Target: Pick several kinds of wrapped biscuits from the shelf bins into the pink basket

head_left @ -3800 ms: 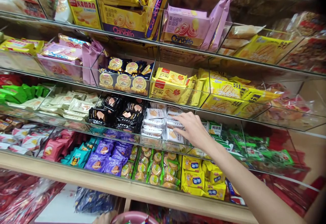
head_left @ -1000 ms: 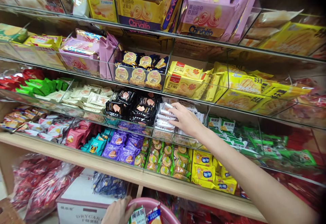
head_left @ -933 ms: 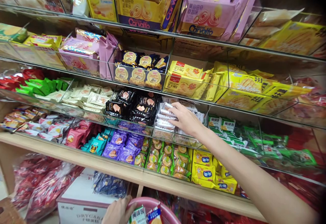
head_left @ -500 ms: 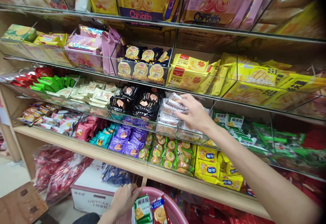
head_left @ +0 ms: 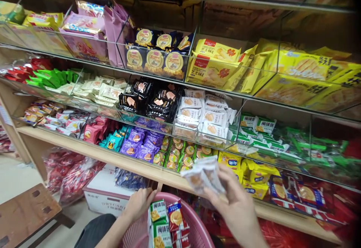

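Between the thumb and fingers of my right hand (head_left: 229, 199) are white snack packets (head_left: 204, 176), smeared by motion, in front of the lowest shelf and above the basket. The fingers of my left hand (head_left: 141, 203) are curled over the rim of a pink plastic basket (head_left: 199, 218). Inside the basket lie green-and-white snack packets (head_left: 160, 227) and red-and-blue snack packets (head_left: 177, 218). More white packets (head_left: 216, 116) fill a clear shelf bin, with black packets (head_left: 163, 101) to their left and green-and-white packets (head_left: 261, 133) to their right.
Clear dividers and front panels edge the shelves. Yellow packets (head_left: 217, 64) stand on the shelf above; purple packets (head_left: 141, 146) lie on the lowest one. Below are a white carton (head_left: 103, 191) and red bagged goods (head_left: 76, 176). A wooden stool (head_left: 25, 218) stands at left.
My right hand has come down from the white packets' bin, carrying several toward the basket. My left hand stays on the rim. The view has tilted downward, showing more of the basket.
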Demonstrator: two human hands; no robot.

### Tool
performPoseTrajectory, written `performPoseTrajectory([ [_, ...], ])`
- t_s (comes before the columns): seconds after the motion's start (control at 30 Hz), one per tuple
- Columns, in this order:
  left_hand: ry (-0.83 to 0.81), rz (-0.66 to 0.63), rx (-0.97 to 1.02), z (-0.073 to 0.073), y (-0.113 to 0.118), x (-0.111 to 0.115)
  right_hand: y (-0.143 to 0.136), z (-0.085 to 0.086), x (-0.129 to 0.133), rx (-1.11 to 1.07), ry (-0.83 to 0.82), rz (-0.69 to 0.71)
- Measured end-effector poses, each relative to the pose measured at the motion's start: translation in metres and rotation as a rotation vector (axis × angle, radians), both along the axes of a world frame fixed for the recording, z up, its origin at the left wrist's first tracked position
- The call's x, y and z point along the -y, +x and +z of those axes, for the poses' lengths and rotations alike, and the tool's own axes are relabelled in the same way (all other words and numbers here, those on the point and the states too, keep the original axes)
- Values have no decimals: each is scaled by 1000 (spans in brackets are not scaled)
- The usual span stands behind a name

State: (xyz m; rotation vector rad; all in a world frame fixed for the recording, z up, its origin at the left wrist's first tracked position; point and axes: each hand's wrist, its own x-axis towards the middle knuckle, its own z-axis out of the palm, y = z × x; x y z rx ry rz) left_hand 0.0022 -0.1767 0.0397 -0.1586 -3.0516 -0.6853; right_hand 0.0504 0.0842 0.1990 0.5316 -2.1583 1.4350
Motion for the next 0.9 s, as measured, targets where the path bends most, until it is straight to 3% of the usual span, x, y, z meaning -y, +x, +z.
performPoseTrajectory([
  [0.07,-23,-6,-20,3,2,-2,10,-54,-1,172,-113,9],
  [0.13,-45,-14,-39,6,4,-5,18,-95,-2,273,-184,3],
  [0.23,-67,-37,-54,9,4,-9,32,-128,-6,351,-247,-2],
  [0.57,-154,-68,-53,15,11,-11,79,-148,-13,486,-397,-14],
  [0.73,-264,15,-128,44,29,-22,94,-151,-6,462,-408,4],
  [0.8,-151,39,-176,61,44,-35,98,-148,-4,445,-400,8],
  [0.87,156,0,-213,72,65,-54,100,-143,-3,440,-396,19],
  [0.9,365,-79,-195,75,77,-65,101,-141,-3,443,-397,27],
])
